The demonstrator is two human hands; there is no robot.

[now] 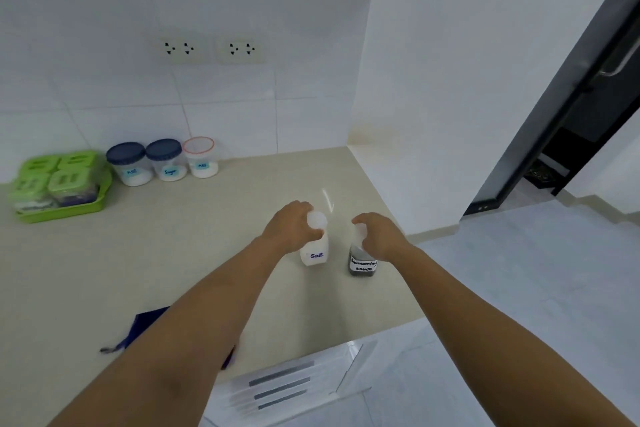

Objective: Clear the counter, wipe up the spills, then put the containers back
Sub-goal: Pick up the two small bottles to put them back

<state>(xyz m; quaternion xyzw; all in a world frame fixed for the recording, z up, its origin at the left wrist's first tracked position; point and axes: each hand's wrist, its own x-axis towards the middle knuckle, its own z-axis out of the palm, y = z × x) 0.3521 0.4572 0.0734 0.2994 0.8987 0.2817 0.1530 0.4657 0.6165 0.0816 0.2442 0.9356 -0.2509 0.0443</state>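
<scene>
Salt bottle (314,250) and seasoning sauce bottle (362,262) upright side by side, near the counter's (173,253) right edge. Left hand (289,227) wrapped around the salt bottle's top, right hand (381,236) gripping the sauce bottle's neck. Further back against the tiled wall: three labelled jars (166,161) in a row, two with blue lids, then a green tray (86,208) of green boxes at far left. Dark blue cloth (147,326) near the front edge, partly under the left forearm.

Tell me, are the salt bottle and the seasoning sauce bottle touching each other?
Apart. The head view shows a clear strip of counter between the salt bottle and the seasoning sauce bottle.
</scene>
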